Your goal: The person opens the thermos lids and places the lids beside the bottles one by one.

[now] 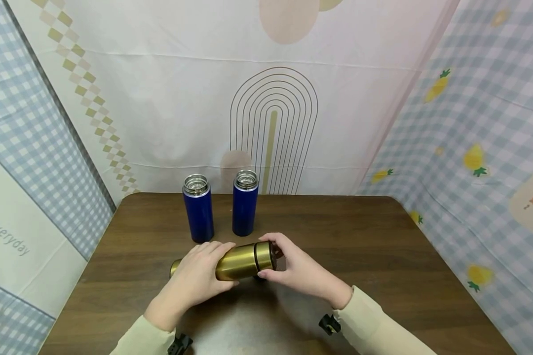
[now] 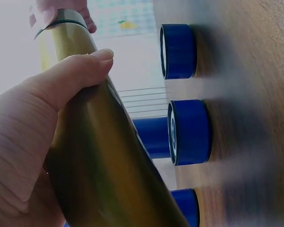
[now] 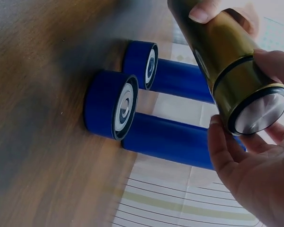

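A gold thermos [image 1: 237, 262] is held on its side above the table, its lid end pointing right. My left hand [image 1: 201, 271] grips its body, with the thumb [image 2: 85, 71] lying along the gold surface. At the other end, the fingers and thumb of my right hand [image 1: 304, 270] hold the gold lid [image 3: 241, 92], whose round silvery top faces the right wrist camera. Behind the thermos, two blue thermoses [image 1: 199, 214] [image 1: 244, 209] stand upright without lids, steel mouths showing. Blue lids [image 3: 104, 104] [image 3: 135, 64] rest on the table in the wrist views; in the head view they are largely hidden.
The brown wooden table [image 1: 337, 231] ends at a printed white cloth [image 1: 182, 98] just behind the blue thermoses. Checked cloth [image 1: 462, 148] hangs on the right, and more [image 1: 35, 98] on the left. Dark wrist cameras [image 1: 329, 324] sit at both cuffs.
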`<state>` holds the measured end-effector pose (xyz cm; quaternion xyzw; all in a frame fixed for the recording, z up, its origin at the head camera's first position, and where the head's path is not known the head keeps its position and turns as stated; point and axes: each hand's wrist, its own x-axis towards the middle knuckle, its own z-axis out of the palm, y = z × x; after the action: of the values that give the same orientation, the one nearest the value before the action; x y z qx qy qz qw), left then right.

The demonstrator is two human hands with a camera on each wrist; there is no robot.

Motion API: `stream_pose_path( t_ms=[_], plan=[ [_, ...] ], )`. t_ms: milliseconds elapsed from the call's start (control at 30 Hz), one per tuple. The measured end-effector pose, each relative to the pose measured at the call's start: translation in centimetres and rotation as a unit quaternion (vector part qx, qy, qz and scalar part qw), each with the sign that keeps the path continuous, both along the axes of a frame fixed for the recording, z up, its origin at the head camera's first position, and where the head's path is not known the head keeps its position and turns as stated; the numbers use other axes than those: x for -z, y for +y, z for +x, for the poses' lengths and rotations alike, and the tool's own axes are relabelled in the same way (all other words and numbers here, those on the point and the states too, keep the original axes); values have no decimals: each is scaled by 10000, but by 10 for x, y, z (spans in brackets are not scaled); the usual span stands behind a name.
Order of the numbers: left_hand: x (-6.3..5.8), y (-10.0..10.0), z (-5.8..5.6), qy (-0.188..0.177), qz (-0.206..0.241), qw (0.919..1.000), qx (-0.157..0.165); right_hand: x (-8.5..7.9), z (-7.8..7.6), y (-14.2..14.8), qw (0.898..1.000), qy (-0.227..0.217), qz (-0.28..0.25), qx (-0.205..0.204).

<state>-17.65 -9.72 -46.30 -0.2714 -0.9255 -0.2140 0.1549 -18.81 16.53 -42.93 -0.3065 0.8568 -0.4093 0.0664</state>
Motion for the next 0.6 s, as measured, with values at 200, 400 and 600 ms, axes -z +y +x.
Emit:
stream_pose_path(
  t_ms=[200,400,600],
  plan=[
    [2,0,1,-145,24,9999,-44,1,2,-1,9991,392,107,71],
    [3,1,2,-244,112,9996,-54,1,0,-5,9971,595,-26,477],
    [4,3,2,-174,116,9998,-38,1,1,-8,9943,114,365,997]
  ],
)
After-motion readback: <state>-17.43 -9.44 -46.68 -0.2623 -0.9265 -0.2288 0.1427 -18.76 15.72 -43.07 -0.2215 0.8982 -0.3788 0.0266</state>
